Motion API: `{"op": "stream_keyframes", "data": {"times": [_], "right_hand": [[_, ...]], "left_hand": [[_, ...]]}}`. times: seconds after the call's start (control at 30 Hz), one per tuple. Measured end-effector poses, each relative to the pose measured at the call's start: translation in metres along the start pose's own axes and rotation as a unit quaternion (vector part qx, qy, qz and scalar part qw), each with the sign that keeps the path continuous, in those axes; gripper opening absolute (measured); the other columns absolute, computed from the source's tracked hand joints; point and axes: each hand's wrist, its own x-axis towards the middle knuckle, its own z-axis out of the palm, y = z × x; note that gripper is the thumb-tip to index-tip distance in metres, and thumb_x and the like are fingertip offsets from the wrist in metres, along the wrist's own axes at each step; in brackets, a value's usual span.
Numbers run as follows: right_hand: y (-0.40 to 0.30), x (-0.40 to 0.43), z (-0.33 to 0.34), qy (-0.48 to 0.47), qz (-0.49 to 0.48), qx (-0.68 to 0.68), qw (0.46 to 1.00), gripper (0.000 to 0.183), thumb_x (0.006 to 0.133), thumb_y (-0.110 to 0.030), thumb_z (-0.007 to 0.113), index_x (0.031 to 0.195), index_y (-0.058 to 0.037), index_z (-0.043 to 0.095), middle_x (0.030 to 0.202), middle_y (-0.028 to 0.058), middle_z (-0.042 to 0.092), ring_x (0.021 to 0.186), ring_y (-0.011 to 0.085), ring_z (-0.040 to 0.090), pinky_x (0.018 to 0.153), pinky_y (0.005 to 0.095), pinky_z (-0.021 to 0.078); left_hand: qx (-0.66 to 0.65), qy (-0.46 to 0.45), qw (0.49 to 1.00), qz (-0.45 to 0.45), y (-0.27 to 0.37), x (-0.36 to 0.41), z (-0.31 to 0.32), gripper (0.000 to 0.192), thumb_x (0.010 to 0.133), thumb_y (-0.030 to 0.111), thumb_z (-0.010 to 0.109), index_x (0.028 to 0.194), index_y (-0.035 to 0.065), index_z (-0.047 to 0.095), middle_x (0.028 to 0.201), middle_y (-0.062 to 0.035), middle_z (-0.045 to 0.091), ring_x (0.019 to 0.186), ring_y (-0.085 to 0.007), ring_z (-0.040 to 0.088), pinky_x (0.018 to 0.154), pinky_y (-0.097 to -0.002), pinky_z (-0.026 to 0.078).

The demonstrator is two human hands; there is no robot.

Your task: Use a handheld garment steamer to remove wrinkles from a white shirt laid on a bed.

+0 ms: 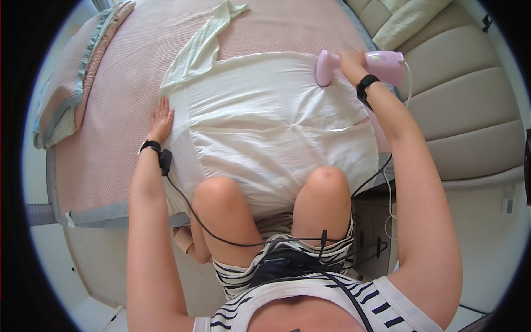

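A thin white garment (244, 99) lies spread over the bed, one sleeve (195, 54) stretched towards the far side and its lower part reaching my knees. My right hand (352, 62) grips the handle of a pink handheld garment steamer (383, 68), whose oval head (325, 68) rests on or just over the garment's far right part, near gathered creases. Flat at the garment's left edge lies my left hand (161, 120), fingers pointing away from me and holding nothing. Soft wrinkles run across the cloth, and a long edge or fold (249, 130) crosses its middle.
A pink quilted bedspread (103, 166) covers the bed, with a folded quilt (79, 83) at the left. To the right stands a padded beige headboard (460, 99) with a pale cloth (410, 25) over it. The steamer's white cord (410, 83) hangs down; black cables (232, 242) cross my lap.
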Motion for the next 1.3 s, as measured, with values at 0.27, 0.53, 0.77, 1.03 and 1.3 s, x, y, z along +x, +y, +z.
{"op": "stream_keyframes", "data": {"times": [0.27,0.53,0.77,1.03,1.3], "right_hand": [[0.01,-0.022,-0.013,0.073,0.01,0.014,0.997,0.015,0.075,-0.014,0.049,0.077,-0.0182,0.063,0.077,0.0058,0.064,0.076,0.0217,0.062,0.069,0.0362,0.0411],[0.047,-0.094,-0.028,0.162,-0.043,0.144,0.975,0.022,0.065,-0.006,0.057,0.086,-0.0105,0.053,0.078,0.0131,0.06,0.078,0.0304,0.058,0.068,0.0423,0.0415],[0.001,-0.14,-0.051,0.097,-0.09,0.231,0.964,0.026,0.061,-0.006,0.056,0.086,-0.0077,0.05,0.077,0.0163,0.059,0.077,0.0361,0.056,0.07,0.0452,0.0426],[-0.058,-0.149,-0.043,0.074,-0.063,0.26,0.961,0.023,0.072,-0.01,0.052,0.094,-0.0075,0.049,0.083,0.0165,0.061,0.084,0.0318,0.058,0.074,0.0454,0.0412],[-0.073,-0.154,-0.016,0.003,0.012,0.297,0.955,0.046,0.07,-0.018,0.058,0.11,-0.0073,0.037,0.096,0.0182,0.059,0.093,0.0333,0.055,0.081,0.0483,0.0383]], "left_hand": [[0.132,-0.12,0.983,-0.038,0.033,0.001,-0.061,0.059,0.086,0.037,0.033,0.135,0.01,0.014,0.142,-0.0039,0.01,0.131,-0.0171,0.006,0.104,-0.0473,0.001],[-0.029,0.247,0.956,0.154,0.063,-0.139,-0.158,0.039,0.079,0.012,0.05,0.118,0.0148,0.046,0.115,-0.0083,0.049,0.109,-0.0257,0.043,0.088,-0.044,0.035],[-0.024,0.368,0.747,0.553,0.25,-0.28,-0.259,0.033,0.07,0.01,0.058,0.102,0.0136,0.057,0.076,-0.0009,0.055,0.071,-0.0121,0.055,0.06,-0.0248,0.044],[-0.201,0.4,0.605,0.658,0.407,-0.421,-0.309,0.035,0.078,0.04,0.048,0.105,0.0183,0.052,0.079,-0.0095,0.051,0.056,-0.0191,0.042,0.047,-0.0257,0.03],[-0.286,0.511,0.597,0.547,0.449,-0.438,-0.294,0.056,0.079,0.053,0.038,0.083,-0.0011,0.053,0.082,-0.0135,0.052,0.056,-0.0232,0.048,0.045,-0.0278,0.031]]}}
